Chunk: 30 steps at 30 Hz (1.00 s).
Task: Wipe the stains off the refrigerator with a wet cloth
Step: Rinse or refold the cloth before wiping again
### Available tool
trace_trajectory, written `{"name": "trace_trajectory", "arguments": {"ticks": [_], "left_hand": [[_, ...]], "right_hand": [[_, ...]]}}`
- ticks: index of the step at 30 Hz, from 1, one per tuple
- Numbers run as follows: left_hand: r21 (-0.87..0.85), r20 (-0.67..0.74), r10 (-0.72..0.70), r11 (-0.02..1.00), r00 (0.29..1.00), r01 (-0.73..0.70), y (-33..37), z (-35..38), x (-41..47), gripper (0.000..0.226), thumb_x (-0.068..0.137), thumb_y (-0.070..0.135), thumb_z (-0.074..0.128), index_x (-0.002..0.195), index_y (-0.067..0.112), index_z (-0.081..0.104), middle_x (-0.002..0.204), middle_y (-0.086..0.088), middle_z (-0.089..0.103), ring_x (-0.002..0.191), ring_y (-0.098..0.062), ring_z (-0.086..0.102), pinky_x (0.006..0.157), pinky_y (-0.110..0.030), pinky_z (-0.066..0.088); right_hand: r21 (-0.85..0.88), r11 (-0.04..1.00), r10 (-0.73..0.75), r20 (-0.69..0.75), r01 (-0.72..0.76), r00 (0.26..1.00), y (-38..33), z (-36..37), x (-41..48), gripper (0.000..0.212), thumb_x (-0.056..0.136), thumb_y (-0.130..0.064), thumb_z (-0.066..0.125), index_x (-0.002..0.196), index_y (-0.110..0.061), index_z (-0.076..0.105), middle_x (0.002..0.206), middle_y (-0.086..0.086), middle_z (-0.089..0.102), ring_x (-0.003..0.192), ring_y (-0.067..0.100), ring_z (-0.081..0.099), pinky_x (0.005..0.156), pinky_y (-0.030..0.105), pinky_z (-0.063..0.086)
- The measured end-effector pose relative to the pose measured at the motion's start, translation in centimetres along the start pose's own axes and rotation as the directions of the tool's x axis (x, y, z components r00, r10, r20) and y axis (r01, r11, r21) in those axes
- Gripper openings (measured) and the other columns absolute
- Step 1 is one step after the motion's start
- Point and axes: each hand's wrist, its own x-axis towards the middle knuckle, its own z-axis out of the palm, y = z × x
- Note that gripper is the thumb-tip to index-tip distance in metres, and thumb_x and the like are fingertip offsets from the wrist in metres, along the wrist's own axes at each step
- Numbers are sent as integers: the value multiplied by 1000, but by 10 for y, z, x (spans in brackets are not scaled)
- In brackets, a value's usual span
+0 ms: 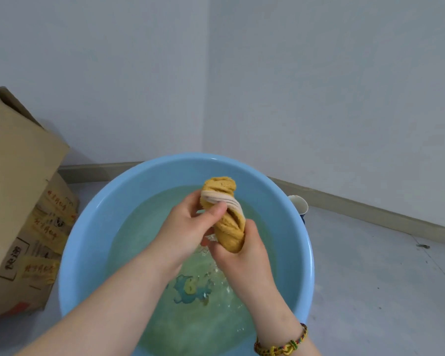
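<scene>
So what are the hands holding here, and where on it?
Both grip the twisted yellow cloth over the basin: left hand near its upper end, right hand round its lower end.

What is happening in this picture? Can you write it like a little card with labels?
cloth: yellow, twisted tight, held above the water
left hand: grips the upper part of the cloth
right hand: grips the lower end; a bracelet is on the wrist
basin: blue, round, on the floor, holding water
box: cardboard, left of the basin
cup: partly hidden behind the basin's right rim
</scene>
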Motion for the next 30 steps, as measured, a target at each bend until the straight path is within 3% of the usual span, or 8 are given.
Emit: {"name": "trace_trajectory", "arguments": {"ticks": [5,8,11,16,20,23,27,30], "left_hand": [[-33,-121,-23,999,992,19,61,2,-20,14,78,8,61,86,18,66,72,8,72,67,-3,66,62,-17,53],[-53,-96,-45,998,994,40,126,20,-35,12,67,17,65,79,15,66,65,8,70,62,-2,65,64,-20,55],[-16,-43,-81,997,996,81,188,38,-55,21,55,27,65,73,17,69,67,5,71,64,-5,66,70,-26,53],[2,109,-138,990,984,139,293,64,-94,12,58,23,64,63,18,73,69,1,72,65,-6,67,59,-14,51],[46,216,-195,981,957,190,368,89,-125,17,77,8,61,67,15,73,69,0,72,63,-8,67,56,-16,51],[23,248,-197,980,949,198,408,117,-141,16,87,2,51,80,11,63,70,0,67,65,-12,62,56,-20,50],[39,344,-187,982,920,185,441,173,-161,15,93,4,43,86,11,54,75,-4,59,67,-14,56,54,-21,50],[44,503,-197,978,842,202,459,234,-189,12,92,5,45,85,12,53,70,-6,62,61,-15,60,53,-25,52]], "right_hand": [[-34,995,-95,105,99,990,-59,-37,-13,30,72,-51,63,92,-38,44,104,-19,50,110,3,44,99,24,34],[118,984,-124,-64,131,990,-119,-67,-31,26,64,-54,56,81,-37,48,87,-19,58,95,-2,52,85,9,37],[256,962,-70,-108,96,992,-170,-94,-57,25,65,-45,61,79,-28,50,77,-22,61,76,-1,57,73,14,45],[317,947,2,-152,47,988,-251,-154,-96,18,86,-15,62,71,-15,51,48,-18,50,47,-1,45,49,11,36],[342,939,74,-317,41,945,-310,-201,-146,30,90,-24,53,63,-12,49,47,-12,44,49,3,38,48,15,34],[492,870,191,-392,29,900,-335,-238,-184,37,88,-36,54,73,-2,54,59,1,50,58,15,48,55,32,46],[597,801,313,-489,50,814,-355,-297,-236,45,82,-47,51,70,-4,53,53,-3,47,56,15,45,54,25,43],[794,597,450,-447,111,773,-360,-353,-290,37,91,-36,43,78,-8,63,61,1,69,59,18,66,54,28,53]]}}
